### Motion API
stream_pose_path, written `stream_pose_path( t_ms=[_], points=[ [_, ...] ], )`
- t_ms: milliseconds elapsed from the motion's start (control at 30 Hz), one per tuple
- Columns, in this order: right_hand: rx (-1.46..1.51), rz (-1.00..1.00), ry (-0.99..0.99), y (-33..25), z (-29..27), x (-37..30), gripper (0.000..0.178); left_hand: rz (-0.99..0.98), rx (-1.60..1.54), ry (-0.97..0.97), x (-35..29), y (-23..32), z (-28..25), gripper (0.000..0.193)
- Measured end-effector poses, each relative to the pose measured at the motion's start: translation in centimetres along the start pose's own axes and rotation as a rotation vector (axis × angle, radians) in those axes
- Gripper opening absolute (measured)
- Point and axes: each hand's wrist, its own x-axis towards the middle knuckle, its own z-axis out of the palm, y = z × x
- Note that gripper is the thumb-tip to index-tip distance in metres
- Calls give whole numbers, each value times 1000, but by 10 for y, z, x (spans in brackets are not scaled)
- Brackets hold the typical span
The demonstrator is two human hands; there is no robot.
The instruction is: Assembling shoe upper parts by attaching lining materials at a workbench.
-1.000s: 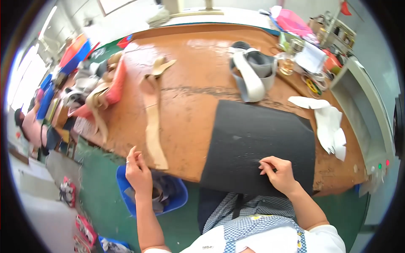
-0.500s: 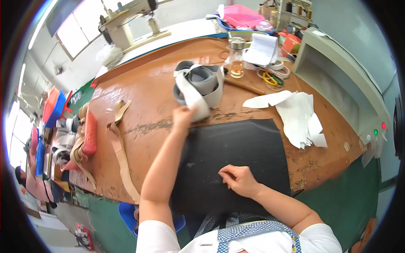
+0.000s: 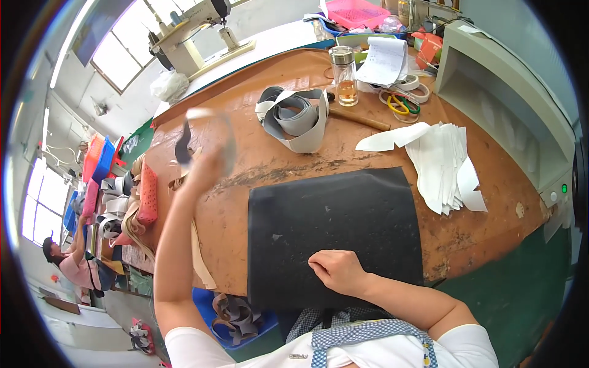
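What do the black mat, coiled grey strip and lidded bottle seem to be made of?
Black mat: probably rubber or vinyl, dull, given its even surface with pale scuffs.
Coiled grey strip: perhaps leather or synthetic leather, matt; it holds smooth curves, but the look leaves it open.
Bottle: clear glass or hard plastic, glossy, amber liquid showing through; its lid looks like shiny metal.

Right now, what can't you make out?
In the head view:
Left hand: motion blur hides its finger positions.
Curved strip by it: blurred too, so its outline is unclear.
Right hand: its back hides the palm and anything beneath.
Blue bin: left side behind the left arm.
Pink basket: cut off by the upper edge.
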Motion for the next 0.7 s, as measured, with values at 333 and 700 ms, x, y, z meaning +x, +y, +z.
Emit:
stream_pose_path(
  t_ms=[333, 700],
  points=[
    [-28, 20, -37, 5, -7, 2, 6, 340, -12, 423, 51, 143, 87, 46],
    [-13, 30, -80, 7, -3, 0, 7, -20, -1284, 431, 186, 122, -99, 28]
  ],
)
